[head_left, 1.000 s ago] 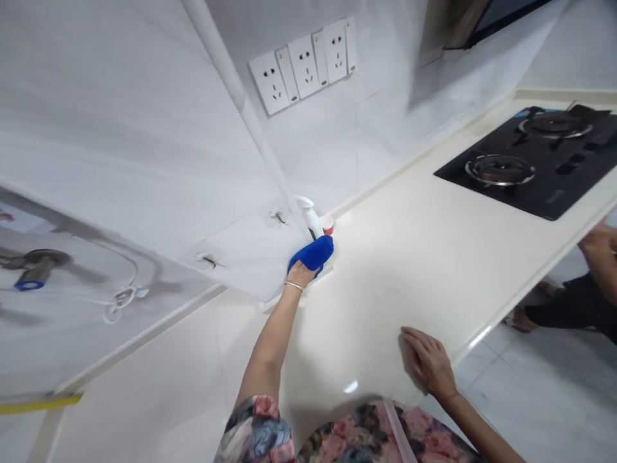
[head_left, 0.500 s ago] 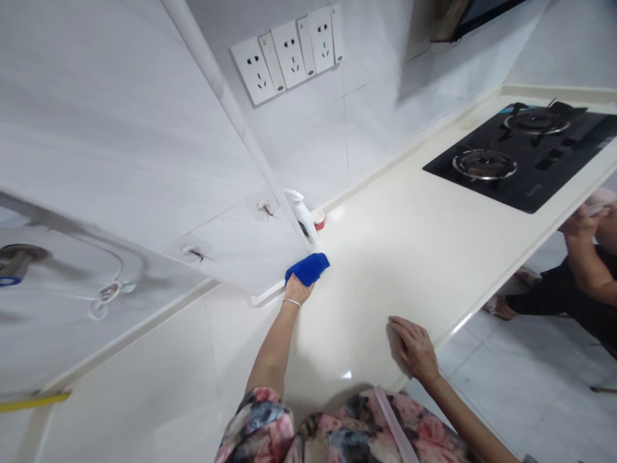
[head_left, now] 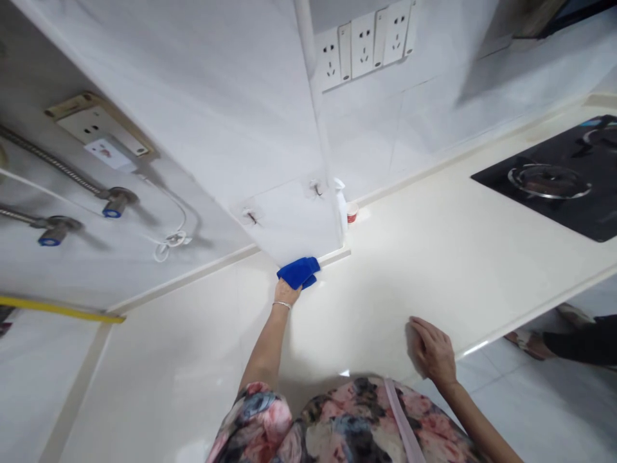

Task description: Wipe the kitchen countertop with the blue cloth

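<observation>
Left forearm (head_left: 266, 344): extended forward, angled slightly to the right. Left wrist (head_left: 281, 305): nearly in line with the forearm. Left hand (head_left: 288, 292): back uppermost, closed in a grip, fingertips hidden. Right forearm (head_left: 477, 421): directed forward and inward. Right hand (head_left: 434, 350): well apart from the left, back uppermost, fingers (head_left: 429, 332) together and loosely bent

Cloth (head_left: 299, 272): frame centre, in left hand (head_left: 288, 293), at foot of partition (head_left: 284, 225). Right hand (head_left: 435, 352): lower right, by front edge of counter (head_left: 409, 263). Spray bottle (head_left: 342, 207), tub (head_left: 352, 213): side by side, beyond partition. Hob (head_left: 549, 206): right, on counter. Sockets (head_left: 364, 48): top, back wall (head_left: 371, 138).
</observation>
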